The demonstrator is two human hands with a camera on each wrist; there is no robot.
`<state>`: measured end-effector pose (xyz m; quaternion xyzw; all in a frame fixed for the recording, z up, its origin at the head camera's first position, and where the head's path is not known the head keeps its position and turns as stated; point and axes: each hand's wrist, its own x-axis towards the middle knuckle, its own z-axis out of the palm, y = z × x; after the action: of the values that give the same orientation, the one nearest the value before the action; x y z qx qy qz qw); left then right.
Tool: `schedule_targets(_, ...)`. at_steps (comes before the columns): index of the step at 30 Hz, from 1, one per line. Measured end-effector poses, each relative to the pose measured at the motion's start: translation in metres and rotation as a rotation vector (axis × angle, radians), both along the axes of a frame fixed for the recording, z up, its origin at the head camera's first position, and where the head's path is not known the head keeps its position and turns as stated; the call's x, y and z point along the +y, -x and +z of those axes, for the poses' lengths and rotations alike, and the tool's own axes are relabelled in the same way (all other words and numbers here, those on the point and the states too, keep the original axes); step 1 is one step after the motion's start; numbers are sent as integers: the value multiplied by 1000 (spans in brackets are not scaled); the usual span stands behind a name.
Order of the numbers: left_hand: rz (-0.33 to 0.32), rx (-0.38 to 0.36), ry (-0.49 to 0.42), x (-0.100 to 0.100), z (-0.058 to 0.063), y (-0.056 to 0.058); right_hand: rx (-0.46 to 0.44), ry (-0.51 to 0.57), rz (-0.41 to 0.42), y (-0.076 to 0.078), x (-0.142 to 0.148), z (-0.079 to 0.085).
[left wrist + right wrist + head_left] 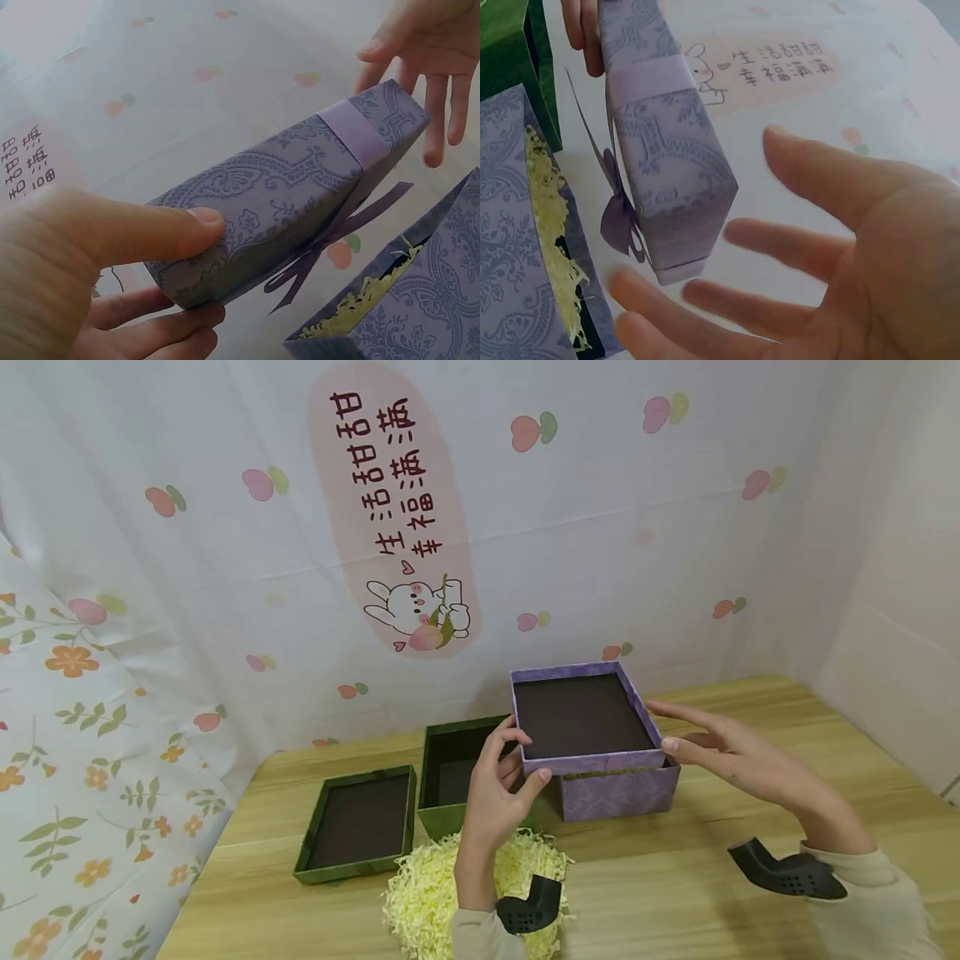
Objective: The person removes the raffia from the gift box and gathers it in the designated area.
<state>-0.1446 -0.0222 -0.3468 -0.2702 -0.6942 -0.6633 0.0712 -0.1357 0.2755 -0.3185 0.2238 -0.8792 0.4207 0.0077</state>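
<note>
Left wrist, left hand (82, 262) gripping lid (279, 191) edge, gap beneath

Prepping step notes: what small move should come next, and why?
Probably close the right hand on the purple gift-box lid's free side: only the left hand grips the raised lid, while the right's fingers spread open beside it.

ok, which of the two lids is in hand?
The purple damask-patterned lid, gripped by the left hand above the purple box; the green lid lies on the table.
</note>
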Motion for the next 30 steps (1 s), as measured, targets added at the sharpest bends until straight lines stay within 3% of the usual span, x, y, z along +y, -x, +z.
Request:
schedule_targets(4, 31, -6, 36, 1, -12, 7, -56, 66, 50, 2, 0, -2)
schedule_targets(8, 46, -6, 59, 2, -18, 10, -63, 63, 44, 4, 1, -3)
schedule_targets(19, 41, -10, 101, 11, -22, 11, -61, 202, 42, 7, 7, -4)
schedule_targets(24, 71, -7, 130, 17, -20, 11, -63, 191, 13, 9, 9, -7)
schedule_targets(30, 64, 0, 128, 24, -17, 11, -62, 224, -12, 9, 17, -11)
